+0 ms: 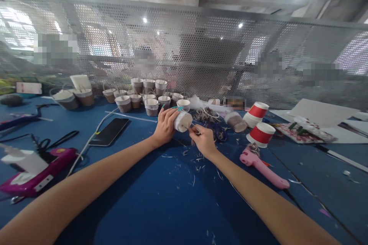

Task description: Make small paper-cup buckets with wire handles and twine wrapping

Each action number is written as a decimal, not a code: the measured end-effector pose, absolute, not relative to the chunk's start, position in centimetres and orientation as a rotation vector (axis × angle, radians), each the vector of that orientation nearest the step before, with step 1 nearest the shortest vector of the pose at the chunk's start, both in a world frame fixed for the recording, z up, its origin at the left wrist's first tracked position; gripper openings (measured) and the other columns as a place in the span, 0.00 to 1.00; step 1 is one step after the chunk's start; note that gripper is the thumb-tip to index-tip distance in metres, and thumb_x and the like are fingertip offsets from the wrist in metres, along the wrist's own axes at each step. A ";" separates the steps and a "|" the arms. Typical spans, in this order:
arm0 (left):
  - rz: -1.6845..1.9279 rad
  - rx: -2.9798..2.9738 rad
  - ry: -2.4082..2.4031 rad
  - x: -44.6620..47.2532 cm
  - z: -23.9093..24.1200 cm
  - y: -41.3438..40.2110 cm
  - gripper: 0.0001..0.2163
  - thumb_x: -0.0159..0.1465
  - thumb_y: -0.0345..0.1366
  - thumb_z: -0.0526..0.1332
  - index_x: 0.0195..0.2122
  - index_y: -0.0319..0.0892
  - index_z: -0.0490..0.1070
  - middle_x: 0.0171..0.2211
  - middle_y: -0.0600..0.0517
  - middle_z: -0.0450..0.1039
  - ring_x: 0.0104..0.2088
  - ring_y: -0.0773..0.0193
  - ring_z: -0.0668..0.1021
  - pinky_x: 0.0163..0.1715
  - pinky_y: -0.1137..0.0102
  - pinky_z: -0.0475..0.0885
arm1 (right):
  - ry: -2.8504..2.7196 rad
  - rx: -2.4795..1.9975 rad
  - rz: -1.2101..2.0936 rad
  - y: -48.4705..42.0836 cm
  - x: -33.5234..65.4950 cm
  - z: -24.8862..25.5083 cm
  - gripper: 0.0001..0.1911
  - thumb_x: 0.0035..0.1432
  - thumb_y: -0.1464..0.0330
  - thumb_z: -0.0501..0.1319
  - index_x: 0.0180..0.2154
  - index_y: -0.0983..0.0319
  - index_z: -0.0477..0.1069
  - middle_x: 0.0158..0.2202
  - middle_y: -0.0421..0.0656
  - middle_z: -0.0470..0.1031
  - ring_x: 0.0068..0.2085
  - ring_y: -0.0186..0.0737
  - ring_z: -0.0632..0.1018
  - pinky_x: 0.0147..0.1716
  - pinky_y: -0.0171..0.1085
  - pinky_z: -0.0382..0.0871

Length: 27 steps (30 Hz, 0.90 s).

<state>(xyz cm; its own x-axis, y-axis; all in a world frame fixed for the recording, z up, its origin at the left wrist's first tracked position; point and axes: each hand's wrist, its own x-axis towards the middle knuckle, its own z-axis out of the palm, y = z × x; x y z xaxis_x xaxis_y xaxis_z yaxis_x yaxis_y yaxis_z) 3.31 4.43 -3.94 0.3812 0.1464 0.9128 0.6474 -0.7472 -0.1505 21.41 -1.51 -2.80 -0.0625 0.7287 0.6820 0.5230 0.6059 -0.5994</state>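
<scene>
My left hand (165, 127) is wrapped round a white-covered paper cup (183, 122), which lies on its side above the table. One round end of the cup faces right, towards my right hand (205, 140). The right fingers are pinched together at that end, beside a small dark spot on it. Whatever they hold is too small to make out. Just behind lie a bundle of grey-brown cords (205, 114) and a dark blue tangle (219, 131). Another wrapped cup (235, 121) rests tilted to the right.
Several small handled buckets (123, 104) stand at the back. Red-and-white paper cups (261, 134) and a pink glue gun (264, 168) are on the right. A phone (110, 132) and magenta power strip (54, 168) lie left. Scraps litter the blue table (161, 206); a perforated metal screen (184, 49) stands behind.
</scene>
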 end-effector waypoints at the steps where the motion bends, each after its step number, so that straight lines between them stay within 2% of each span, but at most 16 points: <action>1: -1.347 -2.148 -0.683 3.3 -3.9 4.4 0.24 0.63 0.32 0.52 0.61 0.38 0.50 0.54 0.38 0.65 0.55 0.50 0.66 0.58 0.46 0.56 | -1.726 -1.034 0.235 -1.5 21.4 -2.8 0.17 0.55 0.64 0.56 0.17 0.60 0.56 0.14 0.35 0.59 0.19 0.30 0.61 0.21 0.31 0.55; 17: -1.293 -2.139 -0.691 3.2 -3.8 4.3 0.24 0.63 0.32 0.53 0.61 0.38 0.50 0.53 0.37 0.65 0.54 0.49 0.66 0.57 0.46 0.56 | -1.759 -1.044 0.249 -1.3 21.4 -2.8 0.16 0.55 0.65 0.55 0.18 0.59 0.54 0.14 0.34 0.58 0.18 0.30 0.62 0.21 0.31 0.55; 21: -1.306 -2.126 -0.694 3.3 -3.7 4.2 0.25 0.63 0.31 0.53 0.61 0.39 0.49 0.53 0.38 0.65 0.54 0.50 0.66 0.57 0.47 0.56 | -1.789 -1.042 0.214 -1.5 21.4 -2.8 0.16 0.58 0.65 0.54 0.20 0.59 0.54 0.15 0.35 0.59 0.18 0.31 0.63 0.22 0.31 0.57; 24: -1.332 -2.115 -0.716 3.4 -3.7 4.3 0.26 0.62 0.33 0.55 0.61 0.38 0.48 0.53 0.38 0.65 0.54 0.49 0.67 0.57 0.47 0.57 | -1.827 -1.031 0.162 -2.0 21.6 -2.7 0.14 0.60 0.63 0.53 0.23 0.59 0.57 0.19 0.37 0.63 0.22 0.33 0.66 0.25 0.33 0.60; 27: -1.350 -2.135 -0.709 3.2 -3.7 4.4 0.28 0.62 0.36 0.57 0.61 0.37 0.47 0.52 0.36 0.65 0.53 0.48 0.67 0.56 0.47 0.59 | -1.849 -1.005 0.003 -2.5 21.9 -2.6 0.10 0.58 0.60 0.54 0.31 0.60 0.61 0.27 0.41 0.66 0.27 0.36 0.69 0.28 0.35 0.63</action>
